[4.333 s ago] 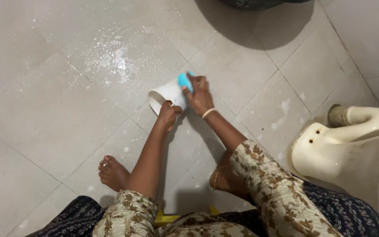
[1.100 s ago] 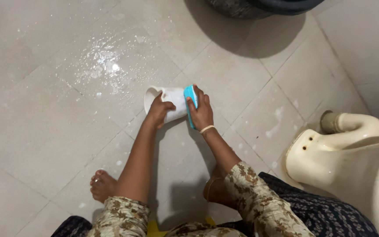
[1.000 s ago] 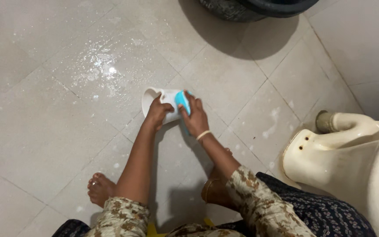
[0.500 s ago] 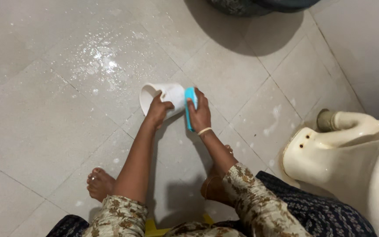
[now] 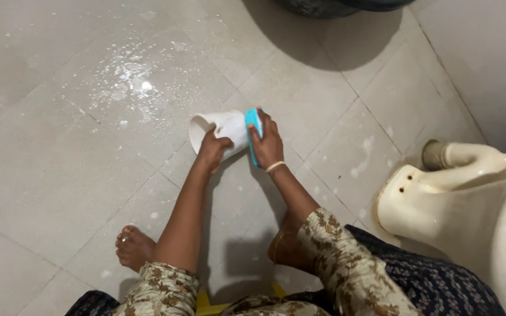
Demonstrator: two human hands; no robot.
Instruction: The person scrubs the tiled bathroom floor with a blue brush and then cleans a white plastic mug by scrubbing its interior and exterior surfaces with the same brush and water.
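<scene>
Grey tiled floor (image 5: 60, 175), wet and glinting upper left; cream toilet (image 5: 469, 199) right; dark tub (image 5: 335, 6) above.

Both arms reach forward and down; left hand (image 5: 213, 150) curls in a grip, right hand (image 5: 267, 146) presses flat-fingered just beside it.

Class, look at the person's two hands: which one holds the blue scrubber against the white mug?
The right hand presses the blue scrubber against the white mug's base; the left hand only steadies the mug's side.
</scene>
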